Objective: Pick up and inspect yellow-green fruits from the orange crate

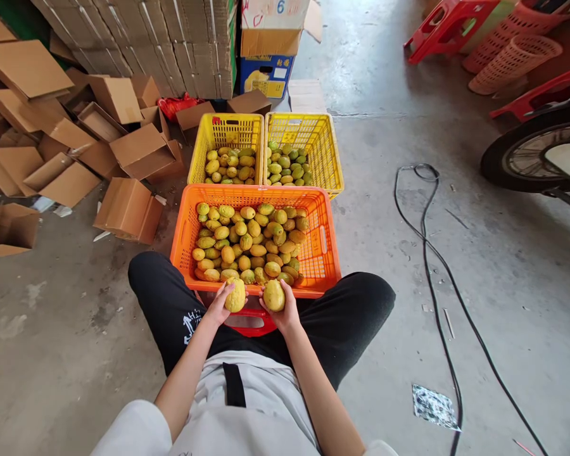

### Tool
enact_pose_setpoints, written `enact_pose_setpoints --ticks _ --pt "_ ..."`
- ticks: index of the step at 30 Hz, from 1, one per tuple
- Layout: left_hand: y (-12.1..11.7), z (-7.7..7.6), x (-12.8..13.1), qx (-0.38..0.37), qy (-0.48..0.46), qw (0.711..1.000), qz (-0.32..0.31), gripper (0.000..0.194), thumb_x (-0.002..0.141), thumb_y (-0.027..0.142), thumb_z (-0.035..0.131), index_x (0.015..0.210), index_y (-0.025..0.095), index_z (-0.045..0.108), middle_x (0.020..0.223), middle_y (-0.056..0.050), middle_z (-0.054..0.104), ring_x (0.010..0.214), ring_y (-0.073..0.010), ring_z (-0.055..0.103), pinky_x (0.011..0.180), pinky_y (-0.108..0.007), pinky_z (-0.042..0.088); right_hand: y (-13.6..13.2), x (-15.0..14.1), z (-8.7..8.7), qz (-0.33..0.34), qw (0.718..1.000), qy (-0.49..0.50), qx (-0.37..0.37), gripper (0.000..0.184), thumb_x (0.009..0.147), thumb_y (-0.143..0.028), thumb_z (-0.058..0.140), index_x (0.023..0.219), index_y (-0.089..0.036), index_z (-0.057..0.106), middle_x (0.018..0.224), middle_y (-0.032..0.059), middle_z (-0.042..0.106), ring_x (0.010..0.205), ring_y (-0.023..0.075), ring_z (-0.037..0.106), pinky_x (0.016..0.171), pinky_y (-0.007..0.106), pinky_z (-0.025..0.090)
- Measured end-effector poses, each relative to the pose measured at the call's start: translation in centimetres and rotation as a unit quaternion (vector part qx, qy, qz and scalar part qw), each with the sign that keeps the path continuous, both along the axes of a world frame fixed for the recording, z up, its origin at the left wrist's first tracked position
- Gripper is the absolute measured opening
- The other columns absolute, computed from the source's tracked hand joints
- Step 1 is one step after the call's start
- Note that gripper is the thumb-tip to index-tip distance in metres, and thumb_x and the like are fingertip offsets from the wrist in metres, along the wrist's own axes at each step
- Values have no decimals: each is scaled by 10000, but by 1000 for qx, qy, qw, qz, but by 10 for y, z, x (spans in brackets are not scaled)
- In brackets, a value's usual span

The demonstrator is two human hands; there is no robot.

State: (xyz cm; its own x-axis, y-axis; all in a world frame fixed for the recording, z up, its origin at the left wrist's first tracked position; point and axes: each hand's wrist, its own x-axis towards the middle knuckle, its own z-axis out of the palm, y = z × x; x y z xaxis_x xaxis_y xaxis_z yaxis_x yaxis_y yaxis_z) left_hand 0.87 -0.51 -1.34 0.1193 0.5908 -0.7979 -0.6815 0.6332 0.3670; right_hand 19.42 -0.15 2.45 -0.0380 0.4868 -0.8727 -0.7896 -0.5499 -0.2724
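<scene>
My left hand (222,305) is closed around a bumpy yellow fruit (235,296), lemon-like in shape. A smoother, rounder yellow fruit (274,296) sits in the grip of my right hand (287,309). Both are held side by side above my lap, at the near edge of an orange plastic crate (330,269). Inside that crate lies a heap of similar oval fruits (246,242), yellow to green; their exact kind is unclear. Behind it stand two yellow crates, the left one (194,155) with yellowish fruits and the right one (330,152) with greener ones.
Opened cardboard boxes (140,149) lie scattered at the left, before stacked flattened cartons (190,57). A black cable (427,253) loops across the floor on the right. Beyond it are a motorbike wheel (517,158), red stools (449,25) and pink baskets (515,63). A red stool (254,323) shows between my legs.
</scene>
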Motion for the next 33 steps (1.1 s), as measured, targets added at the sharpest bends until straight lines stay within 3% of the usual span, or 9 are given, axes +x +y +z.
enact_pose_setpoints --ticks 5,12,16,25,28,33 --pt "5 4 0 -38 21 999 13 129 909 267 699 985 165 679 835 -58 768 743 -207 745 795 -387 645 2 -1 4 -9 1000 1 -17 176 970 -366 626 912 -209 678 756 47 784 643 168 744 575 272 638" --pt "13 16 0 -52 -28 998 11 439 1059 410 438 1055 87 735 839 -134 781 688 -212 740 648 -329 608 2 3 1 -14 998 51 -19 214 974 -386 591 964 -192 681 814 79 794 648 193 753 507 273 615" --pt "12 17 -1 -43 -57 997 -17 498 1078 430 386 1132 76 731 876 -153 794 691 -227 752 666 -351 616 2 4 -2 -50 997 58 -20 198 955 -372 595 989 -196 679 801 60 782 648 194 747 487 272 603" --pt "9 12 0 -32 -30 999 -12 388 1042 429 518 990 103 721 828 -143 779 675 -209 755 650 -317 635 0 4 -8 -43 997 56 -35 174 909 -393 678 963 -228 659 736 11 748 673 193 749 597 320 651" --pt "5 9 0 -10 -18 999 -25 217 949 337 698 1031 136 703 922 -129 790 822 -244 788 829 -409 661 -2 4 -8 -30 998 46 -16 169 907 -391 714 968 -242 666 768 6 758 698 186 753 669 341 670" --pt "2 7 -1 11 -16 1000 -20 353 795 229 845 1096 191 664 1022 -105 783 1074 -327 763 1014 -601 590 -6 2 -10 27 999 38 17 160 878 -305 773 996 -240 686 850 30 779 776 201 770 619 296 650"
